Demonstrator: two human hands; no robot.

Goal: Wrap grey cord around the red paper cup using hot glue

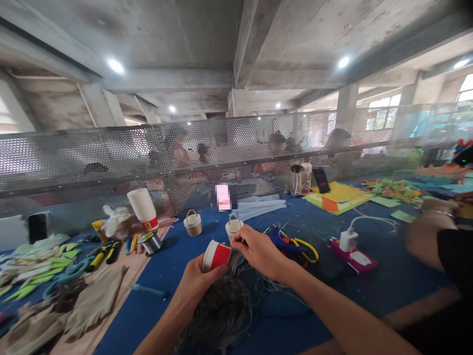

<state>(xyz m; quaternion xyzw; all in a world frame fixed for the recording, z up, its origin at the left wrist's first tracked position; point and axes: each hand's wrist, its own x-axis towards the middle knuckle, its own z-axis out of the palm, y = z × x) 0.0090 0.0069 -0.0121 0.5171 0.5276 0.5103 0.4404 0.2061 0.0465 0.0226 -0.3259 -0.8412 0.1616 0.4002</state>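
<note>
My left hand [202, 274] grips a red and white paper cup [219, 256], tipped on its side with its white rim toward the left. At the cup's other end, the fingers of my right hand [254, 246] are pinched together. Grey strands hang there, but what exactly the pinch holds is hidden. Beneath both hands lies a loose bundle of grey cord [221, 315]. Just beyond the cup stands a small handled basket [233, 226], partly covered by my right hand. A second small basket [192, 225] stands to its left.
Stacked paper cups [142, 207] lean by a wire spool [151, 242] at left, near gloves [96, 298] and scissors [66, 276]. Pliers [301, 249] and a magenta power strip [354, 257] lie right. A perforated metal screen [148, 162] runs behind. Another person's arm [424, 236] rests at right.
</note>
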